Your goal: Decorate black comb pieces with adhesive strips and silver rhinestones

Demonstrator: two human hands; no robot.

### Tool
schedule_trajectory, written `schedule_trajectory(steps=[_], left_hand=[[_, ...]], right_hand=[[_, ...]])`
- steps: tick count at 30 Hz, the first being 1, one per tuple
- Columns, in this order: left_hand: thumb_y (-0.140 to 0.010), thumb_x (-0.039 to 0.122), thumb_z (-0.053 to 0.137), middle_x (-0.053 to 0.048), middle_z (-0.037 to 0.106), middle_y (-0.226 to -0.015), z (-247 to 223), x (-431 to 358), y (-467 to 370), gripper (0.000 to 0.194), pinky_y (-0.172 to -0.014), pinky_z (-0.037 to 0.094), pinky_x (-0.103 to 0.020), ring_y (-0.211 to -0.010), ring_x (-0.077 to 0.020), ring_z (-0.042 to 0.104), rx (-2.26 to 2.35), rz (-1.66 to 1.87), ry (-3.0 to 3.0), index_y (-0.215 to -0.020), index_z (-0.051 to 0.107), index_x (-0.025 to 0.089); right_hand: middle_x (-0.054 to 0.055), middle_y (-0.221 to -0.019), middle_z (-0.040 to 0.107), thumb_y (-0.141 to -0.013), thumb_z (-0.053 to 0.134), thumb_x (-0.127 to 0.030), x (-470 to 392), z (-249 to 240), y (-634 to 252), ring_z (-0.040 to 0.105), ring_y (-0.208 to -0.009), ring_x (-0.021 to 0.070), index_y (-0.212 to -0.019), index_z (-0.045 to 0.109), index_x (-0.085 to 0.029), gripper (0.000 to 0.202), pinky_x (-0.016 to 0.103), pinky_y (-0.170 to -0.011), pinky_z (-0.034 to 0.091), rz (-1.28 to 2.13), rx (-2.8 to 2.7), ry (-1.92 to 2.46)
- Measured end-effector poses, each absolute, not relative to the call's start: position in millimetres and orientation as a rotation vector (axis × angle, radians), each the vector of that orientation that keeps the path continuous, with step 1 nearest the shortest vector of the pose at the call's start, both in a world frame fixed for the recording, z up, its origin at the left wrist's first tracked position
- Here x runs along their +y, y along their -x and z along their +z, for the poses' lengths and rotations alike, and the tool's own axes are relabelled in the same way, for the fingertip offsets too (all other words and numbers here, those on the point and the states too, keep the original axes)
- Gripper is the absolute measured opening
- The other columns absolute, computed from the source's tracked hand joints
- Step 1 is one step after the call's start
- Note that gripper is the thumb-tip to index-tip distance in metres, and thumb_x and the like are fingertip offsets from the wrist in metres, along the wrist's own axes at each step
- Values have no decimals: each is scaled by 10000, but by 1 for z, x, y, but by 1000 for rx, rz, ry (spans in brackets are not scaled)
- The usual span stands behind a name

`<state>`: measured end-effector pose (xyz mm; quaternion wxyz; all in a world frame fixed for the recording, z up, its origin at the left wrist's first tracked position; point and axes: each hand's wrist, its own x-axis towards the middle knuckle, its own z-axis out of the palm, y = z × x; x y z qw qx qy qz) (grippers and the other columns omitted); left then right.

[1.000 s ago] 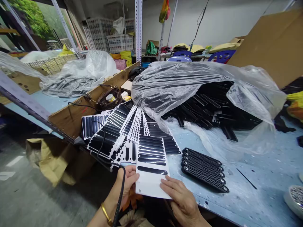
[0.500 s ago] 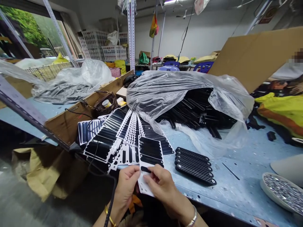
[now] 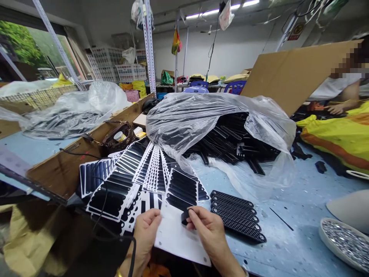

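My left hand (image 3: 145, 232) pinches the left edge of a white backing sheet (image 3: 175, 240) between thumb and fingers. Long black stickers cover the sheet's far part, while its near part is bare white. Between the thumb and fingers of my right hand (image 3: 209, 232) is a black sticker (image 3: 185, 217), curled up off the sheet. Similar sticker sheets (image 3: 112, 196) lie fanned out beyond my left hand. Just right of my right hand, several black strips with a mesh pattern (image 3: 235, 215) rest side by side on the blue table (image 3: 276, 246).
A clear plastic bag (image 3: 184, 115) full of black parts (image 3: 230, 134) lies behind. To the right are a bowl of small shiny pieces (image 3: 346, 240) and a yellow bag (image 3: 337, 134). A cable (image 3: 134, 246) hangs across my left wrist. A co-worker's hand (image 3: 340, 108) shows far right.
The sticker in my right hand has lifted and curled away from the sheet, and more bare backing shows. The view has shifted slightly to the right.
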<state>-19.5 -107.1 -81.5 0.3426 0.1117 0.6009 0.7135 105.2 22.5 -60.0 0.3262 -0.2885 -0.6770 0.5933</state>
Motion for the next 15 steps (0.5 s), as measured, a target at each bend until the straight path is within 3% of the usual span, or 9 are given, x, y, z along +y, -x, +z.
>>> schedule_trajectory(steps=[5, 8, 12, 15], left_hand=[[-548, 414, 848, 3, 645, -516, -89, -113, 62, 351, -495, 453, -229, -495, -152, 592, 1752, 2010, -132, -719, 719, 136], [-574, 439, 807, 0, 665, -542, -84, -109, 80, 354, -504, 469, -246, -490, -160, 602, 1856, 2000, -216, -750, 710, 148], [-660, 415, 674, -1, 676, -567, -77, -98, 103, 255, -537, 481, -261, -558, -194, 643, 2141, 1772, -558, -760, 703, 182], [-654, 334, 588, 26, 611, -487, -73, -97, 123, 197, -526, 435, -263, -499, -182, 586, 2505, 1455, -781, -749, 704, 205]], right_hand=[[39, -611, 682, -786, 741, -543, 40, -43, -134, 661, -502, 182, -801, 755, -166, 377, 266, -509, 586, 1404, -1582, 823], [60, -642, 718, -750, 796, -481, 46, -42, -158, 690, -518, 214, -850, 775, -168, 330, 298, -518, 624, 1417, -1462, 850], [107, -684, 752, -674, 863, -433, 54, -41, -194, 716, -535, 271, -872, 798, -167, 337, 345, -525, 650, 1408, -1279, 860], [127, -754, 768, -682, 858, -430, 59, -41, -227, 739, -614, 290, -908, 809, -203, 324, 327, -550, 652, 1371, -1253, 848]])
